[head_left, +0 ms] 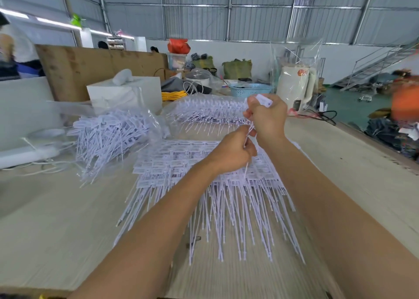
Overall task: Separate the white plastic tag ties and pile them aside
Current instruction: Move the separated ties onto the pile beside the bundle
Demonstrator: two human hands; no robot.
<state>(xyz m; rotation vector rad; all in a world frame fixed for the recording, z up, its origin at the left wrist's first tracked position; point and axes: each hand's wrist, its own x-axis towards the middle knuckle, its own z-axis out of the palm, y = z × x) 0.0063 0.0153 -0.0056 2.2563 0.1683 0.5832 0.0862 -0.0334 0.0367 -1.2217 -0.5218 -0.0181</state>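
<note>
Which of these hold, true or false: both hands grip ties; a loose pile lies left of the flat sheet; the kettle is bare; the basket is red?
1. Both the left hand and the right hand grip white tag ties. True.
2. A loose pile lies left of the flat sheet of ties. True.
3. The kettle is bare. False: clear plastic wraps it.
4. The basket is red. False: light blue.

Loose pile [108, 135] — left of sheets [176, 162]
</note>
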